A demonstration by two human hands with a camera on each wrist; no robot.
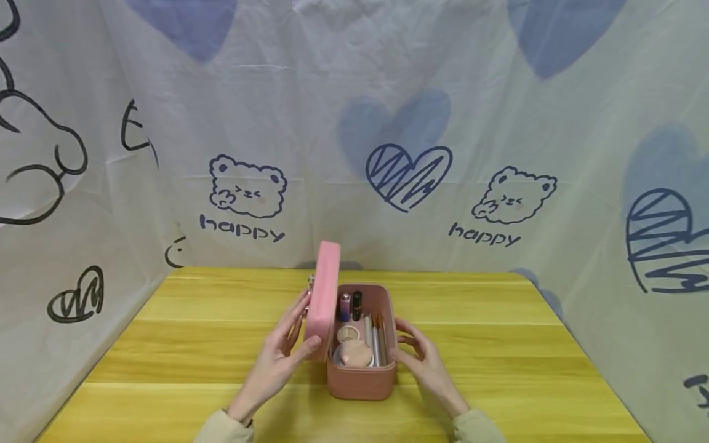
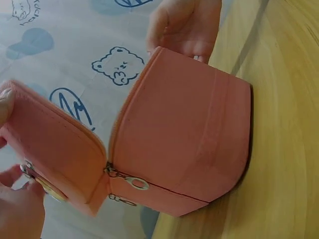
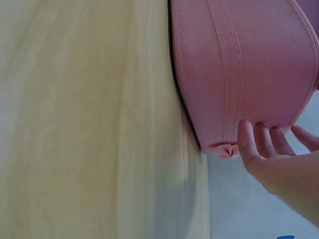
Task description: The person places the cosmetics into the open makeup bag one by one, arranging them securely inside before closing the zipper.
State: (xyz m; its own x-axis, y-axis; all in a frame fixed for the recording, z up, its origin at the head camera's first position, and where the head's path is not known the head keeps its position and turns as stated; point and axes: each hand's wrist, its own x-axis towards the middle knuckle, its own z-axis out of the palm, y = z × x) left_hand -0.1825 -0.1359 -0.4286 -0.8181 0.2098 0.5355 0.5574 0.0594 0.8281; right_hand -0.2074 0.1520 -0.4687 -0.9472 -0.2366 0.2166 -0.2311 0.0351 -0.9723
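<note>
A pink zip-up makeup case [image 1: 361, 383] stands on the table with its lid [image 1: 324, 295] raised upright on the left. My left hand [image 1: 279, 354] grips the lid, thumb on its near edge and fingers on its outer face by the metal-fitted handle [image 2: 50, 189]. My right hand [image 1: 423, 363] rests its fingers on the case's right wall, the thumb at the rim. Inside lie a round beige puff [image 1: 356, 353], a smaller round compact [image 1: 348, 334], several slim brushes or pencils [image 1: 376, 341], a purple-blue tube [image 1: 345, 306] and a black tube [image 1: 357, 305].
The case sits on a yellow wood-grain table [image 1: 471, 320]. Behind it and at both sides hangs a white cloth [image 1: 332, 203] printed with hearts and bears. Two zip pulls [image 2: 137, 183] dangle at the case's hinge-side corner.
</note>
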